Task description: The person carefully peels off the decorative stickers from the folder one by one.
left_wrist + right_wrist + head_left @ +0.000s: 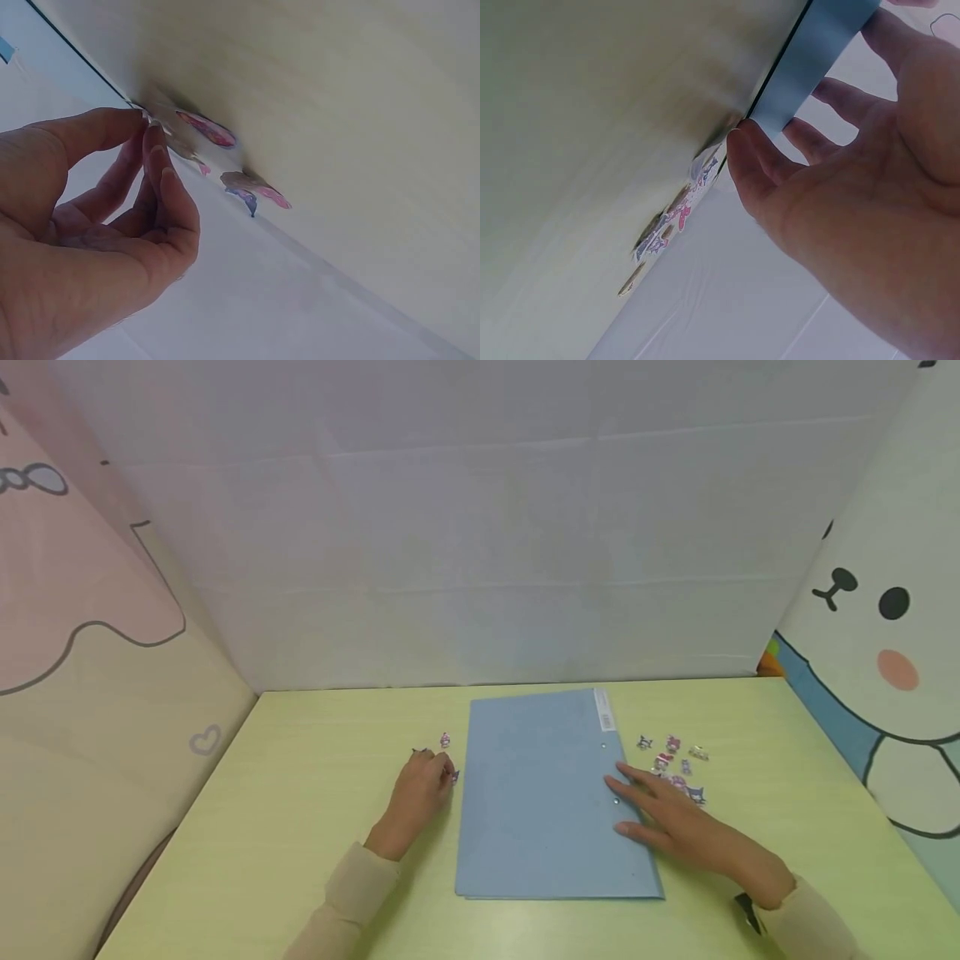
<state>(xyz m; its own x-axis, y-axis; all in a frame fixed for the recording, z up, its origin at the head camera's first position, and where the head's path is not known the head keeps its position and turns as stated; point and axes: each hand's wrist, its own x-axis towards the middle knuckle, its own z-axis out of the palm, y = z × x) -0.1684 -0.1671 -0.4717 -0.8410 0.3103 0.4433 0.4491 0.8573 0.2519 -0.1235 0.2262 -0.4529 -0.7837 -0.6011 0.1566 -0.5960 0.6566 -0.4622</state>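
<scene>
A blue folder (540,802) lies closed on the table, with a white barcode label (604,710) at its top right corner. Just left of it, my left hand (422,789) has thumb and fingertips together on a small cartoon sticker (455,776), mostly hidden by the fingers. Two more stickers lie close by, a pink one (445,740) and one partly behind the hand (418,750). In the left wrist view the stickers (206,129) stand slightly off the tabletop. My right hand (675,822), fingers spread, rests on the folder's right edge.
Several cartoon stickers (678,782) are clustered right of the folder, some partly behind the right hand. The pale yellow table (315,777) meets a white cloth backdrop (480,568) at the rear. Printed cloth panels (862,610) flank both sides.
</scene>
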